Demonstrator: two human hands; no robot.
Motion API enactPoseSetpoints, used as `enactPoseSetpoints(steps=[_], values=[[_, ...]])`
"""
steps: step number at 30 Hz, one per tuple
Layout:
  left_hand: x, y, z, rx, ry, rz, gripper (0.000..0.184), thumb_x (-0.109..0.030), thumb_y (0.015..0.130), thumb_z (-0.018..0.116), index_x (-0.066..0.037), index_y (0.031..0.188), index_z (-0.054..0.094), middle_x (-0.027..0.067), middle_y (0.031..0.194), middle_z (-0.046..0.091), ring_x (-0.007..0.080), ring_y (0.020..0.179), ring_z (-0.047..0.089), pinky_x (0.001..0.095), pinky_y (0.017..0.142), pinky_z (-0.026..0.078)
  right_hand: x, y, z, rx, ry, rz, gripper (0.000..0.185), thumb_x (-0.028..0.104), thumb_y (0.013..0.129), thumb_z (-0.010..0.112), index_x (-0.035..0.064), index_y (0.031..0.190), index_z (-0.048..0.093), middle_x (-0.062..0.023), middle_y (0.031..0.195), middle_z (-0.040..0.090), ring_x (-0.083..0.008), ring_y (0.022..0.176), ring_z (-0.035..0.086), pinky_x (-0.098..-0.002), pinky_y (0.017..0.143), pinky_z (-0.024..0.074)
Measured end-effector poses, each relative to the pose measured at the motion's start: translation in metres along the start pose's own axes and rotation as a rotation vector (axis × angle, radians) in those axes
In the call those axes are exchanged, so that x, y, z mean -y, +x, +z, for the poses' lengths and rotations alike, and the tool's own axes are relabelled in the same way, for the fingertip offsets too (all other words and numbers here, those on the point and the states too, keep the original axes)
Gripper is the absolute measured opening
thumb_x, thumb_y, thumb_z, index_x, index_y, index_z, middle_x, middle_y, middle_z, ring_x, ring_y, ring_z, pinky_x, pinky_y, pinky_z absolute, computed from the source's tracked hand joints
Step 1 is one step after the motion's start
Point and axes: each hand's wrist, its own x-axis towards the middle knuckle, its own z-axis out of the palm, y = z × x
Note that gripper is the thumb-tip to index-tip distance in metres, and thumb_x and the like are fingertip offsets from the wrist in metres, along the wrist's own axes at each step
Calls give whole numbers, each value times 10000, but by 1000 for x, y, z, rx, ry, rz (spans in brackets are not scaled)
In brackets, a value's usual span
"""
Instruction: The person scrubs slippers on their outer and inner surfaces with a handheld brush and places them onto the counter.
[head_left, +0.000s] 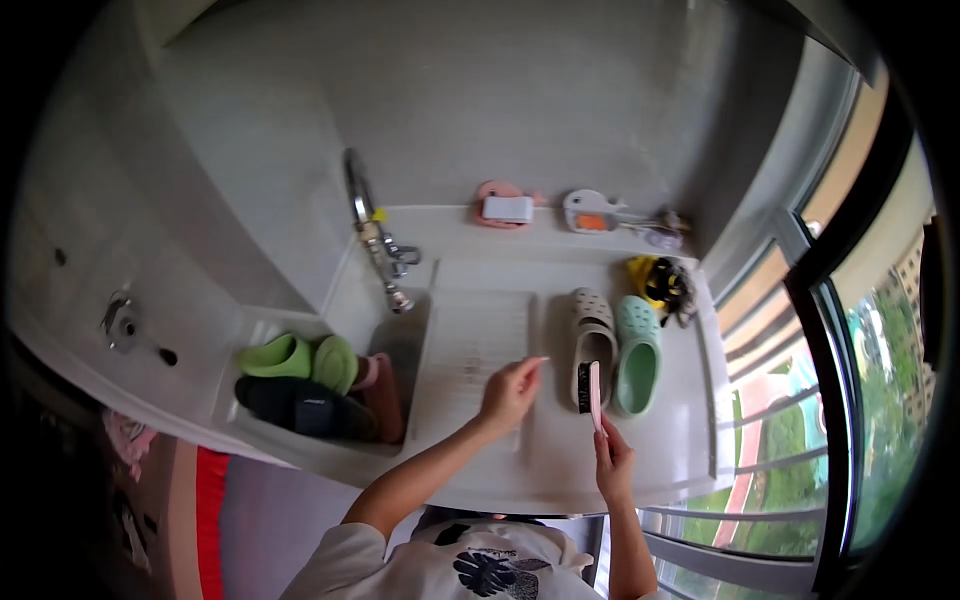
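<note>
My right hand [615, 460] grips the handle of a pink brush [596, 395] with black bristles facing left. The brush is over the heel end of a beige clog [594, 322] and hides part of it. Beside that clog, on its right, a mint green clog [638, 350] rests on the white counter. To the left of the brush, my left hand [510, 398] hovers over the ribbed washboard [480, 335] with its fingers curled and pinched; a small pale tip shows there, too small to name.
In the sink basin [345, 290] at left lie green slippers [275, 356], dark slippers [300, 405] and a pinkish-brown shoe [382, 400]. Above it rises a chrome faucet [372, 240]. Pink [493, 215] and white [580, 208] whale-shaped soap dishes line the back ledge. A yellow-and-black bundle [655, 283] sits at back right.
</note>
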Motion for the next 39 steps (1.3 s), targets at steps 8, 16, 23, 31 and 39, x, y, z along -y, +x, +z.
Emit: enactPoseSetpoints(steps=[8, 16, 23, 31, 39], values=[[187, -60, -190, -103, 756, -149, 151, -70, 839, 642, -14, 979, 652, 178, 939, 645, 368, 919, 623, 452, 775, 505, 30, 6, 66, 105, -114, -32, 343, 179, 999, 578, 46, 1312, 622, -9, 604, 455, -65, 571, 403, -253, 524, 373], [298, -81, -144, 391, 1510, -622, 517, -243, 938, 545, -96, 1421, 436, 157, 1421, 475, 315, 1283, 503, 474, 953, 474, 73, -8, 121, 127, -139, -59, 332, 176, 990, 600, 43, 1293, 632, -7, 582, 411, -63, 555, 375, -244, 509, 355], [295, -87, -133, 134, 1263, -579, 638, -169, 985, 459, -120, 1575, 220, 157, 1540, 359, 385, 1312, 455, 537, 989, 437, 62, -28, 134, 12, -187, 14, 335, 177, 988, 603, 44, 1294, 631, 1, 587, 368, -66, 563, 349, -244, 509, 339], [270, -65, -175, -9, 614, -576, 790, 35, 859, 559, -16, 1553, 184, 275, 1430, 458, 428, 1284, 488, 488, 1026, 424, 72, 10, 143, 35, -346, -62, 398, 157, 936, 615, 63, 1321, 591, -96, 555, 457, -232, 490, 462, -341, 530, 415], [234, -47, -196, -517, 159, -196, 806, 22, 825, 662, -17, 1509, 236, 288, 1376, 468, 458, 1280, 451, 466, 1060, 380, 80, 148, 192, 59, -454, -212, 365, 217, 932, 587, 142, 1290, 587, -221, 730, 647, -439, 711, 638, -515, 651, 496]])
